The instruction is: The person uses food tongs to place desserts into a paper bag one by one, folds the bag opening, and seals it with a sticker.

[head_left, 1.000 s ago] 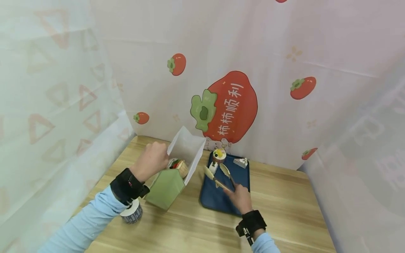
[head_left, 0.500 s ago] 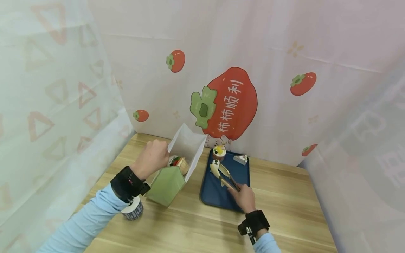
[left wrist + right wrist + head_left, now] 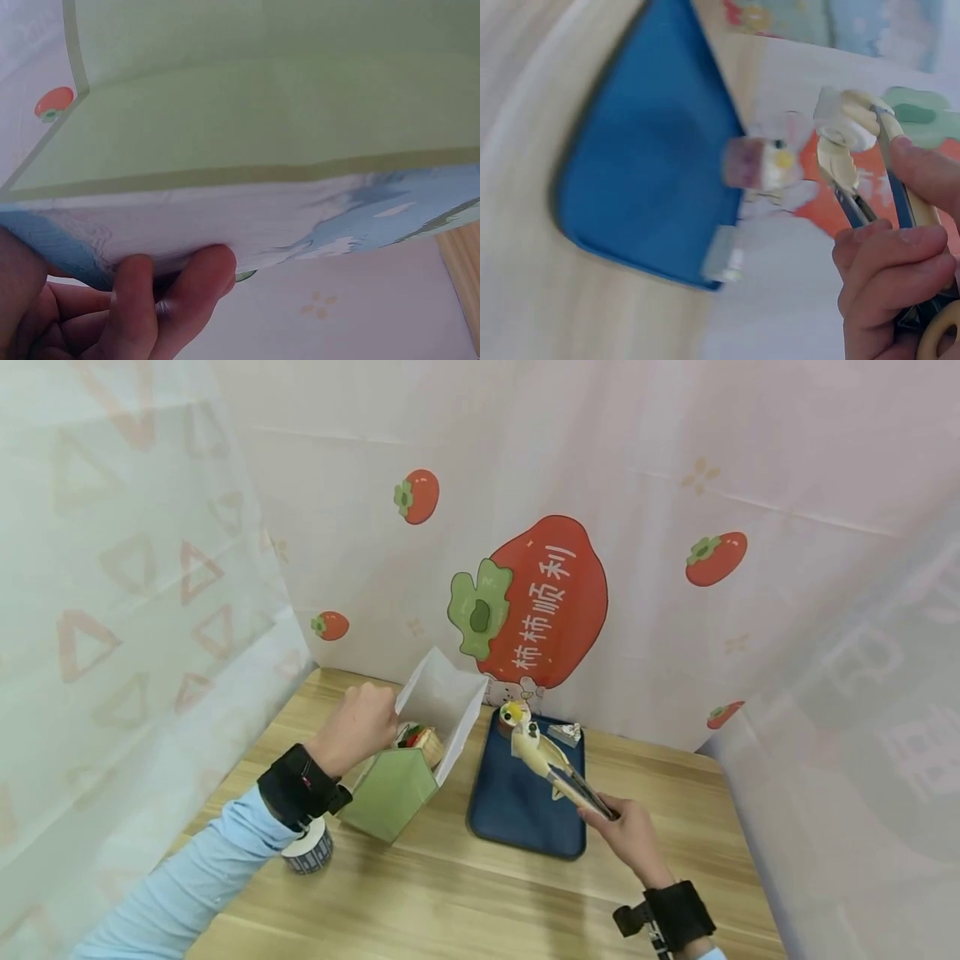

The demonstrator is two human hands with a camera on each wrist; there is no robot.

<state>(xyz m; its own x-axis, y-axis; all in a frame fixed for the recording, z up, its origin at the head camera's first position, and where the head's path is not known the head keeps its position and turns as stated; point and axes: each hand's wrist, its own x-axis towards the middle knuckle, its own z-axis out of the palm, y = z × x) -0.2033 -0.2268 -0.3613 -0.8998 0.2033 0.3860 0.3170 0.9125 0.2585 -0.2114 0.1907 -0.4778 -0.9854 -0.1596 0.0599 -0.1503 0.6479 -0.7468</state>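
Currently gripping serving tongs [image 3: 533,759] in right hand [image 3: 630,835], with fingers curled round the handles; clamping white cake roll [image 3: 844,135] between tong tips, up off blue tray [image 3: 510,810]. Holding green paper bag [image 3: 390,795] near its open mouth with left hand [image 3: 355,724], with fingers bent against its printed side. Seen on tray: fruit-topped cupcake [image 3: 513,712], cake wedge [image 3: 566,734].

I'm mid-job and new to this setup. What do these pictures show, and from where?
No machine here: a person works bare-handed. The wide picture comes from the head, the close ones from each wrist. On the wooden table are a green bag with food-like pieces inside, a patterned roll and a blue tray. The tray bears a cup dessert and a cake wedge. The left grip holds the bag's edge; the right grip holds tongs, which pinch a white cake-like piece clear of the tray.
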